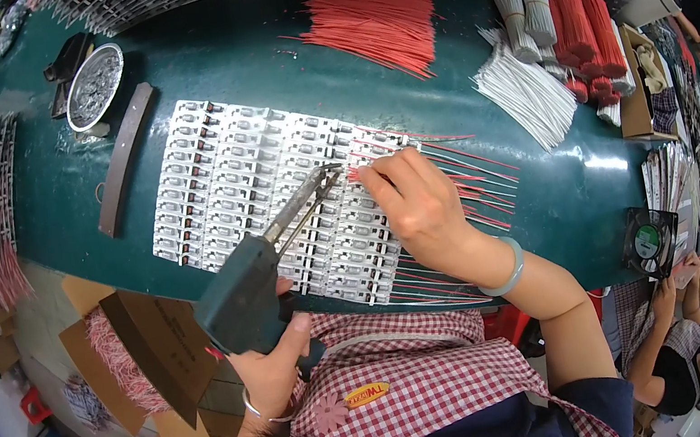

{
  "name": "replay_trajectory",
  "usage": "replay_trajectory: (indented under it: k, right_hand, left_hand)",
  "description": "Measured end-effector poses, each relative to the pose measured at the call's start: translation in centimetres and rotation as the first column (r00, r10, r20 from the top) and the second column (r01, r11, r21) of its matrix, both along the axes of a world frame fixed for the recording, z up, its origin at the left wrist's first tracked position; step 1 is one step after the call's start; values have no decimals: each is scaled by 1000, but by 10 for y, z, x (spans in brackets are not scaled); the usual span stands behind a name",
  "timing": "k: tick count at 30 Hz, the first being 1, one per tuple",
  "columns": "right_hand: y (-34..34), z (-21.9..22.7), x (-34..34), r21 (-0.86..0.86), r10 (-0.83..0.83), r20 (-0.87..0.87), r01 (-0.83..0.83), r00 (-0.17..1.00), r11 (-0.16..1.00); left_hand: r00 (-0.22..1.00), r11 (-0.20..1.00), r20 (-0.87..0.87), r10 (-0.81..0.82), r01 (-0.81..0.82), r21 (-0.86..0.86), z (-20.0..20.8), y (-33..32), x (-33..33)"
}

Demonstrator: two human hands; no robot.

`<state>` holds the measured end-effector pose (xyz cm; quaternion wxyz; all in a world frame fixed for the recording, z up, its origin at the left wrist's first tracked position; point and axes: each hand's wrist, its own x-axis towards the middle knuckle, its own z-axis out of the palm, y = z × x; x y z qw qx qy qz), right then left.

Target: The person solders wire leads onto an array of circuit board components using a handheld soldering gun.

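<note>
My left hand [275, 369] is wrapped round the grip of a dark green soldering gun [238, 293]. The gun's long metal tip, with a thin feed tube beside it, reaches to a sheet of small white circuit boards [255, 165] on the table. Close to that tip, my right hand [421, 207] is closed in a pinch over the sheet's right-hand columns. A bit of red wire shows at its fingertips, though the fingers partly hide it. Red and white wires [478, 189] stick out from the sheet's right edge, some passing under my right hand.
Beyond the sheet lies a pile of red wires [373, 18]. White wires [527, 90] and bundled red wires [586, 35] are at the right. A round metal dish [95, 87] and a curved brown bar [126, 162] lie left. A co-worker [692, 356] sits at right.
</note>
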<state>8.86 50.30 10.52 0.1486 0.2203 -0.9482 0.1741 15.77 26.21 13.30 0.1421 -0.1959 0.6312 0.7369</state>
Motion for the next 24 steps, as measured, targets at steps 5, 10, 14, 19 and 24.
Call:
replay_trajectory:
  k: [5,10,14,19,24]
  right_hand:
    - [1,-1,0,-1,-5,-21,5,1000,1000]
    - [0,0,0,-9,-12,-18,11,1000,1000]
    - [2,-1,0,-14,-8,-28,8,1000,1000]
    - [1,-1,-1,-12,-16,-32,16,999,1000]
    - [2,-3,-1,-8,-13,-20,13,1000,1000]
  left_hand:
    - [995,990,-103,-3,17,139,-5,4,3]
    - [958,962,-170,-233,202,-182,-28,-6,17]
    - [962,949,-176,-209,156,-275,-21,9,11]
    - [874,912,-392,-287,124,-392,-23,14,1]
    - [861,887,-385,-333,148,-438,-24,15,0]
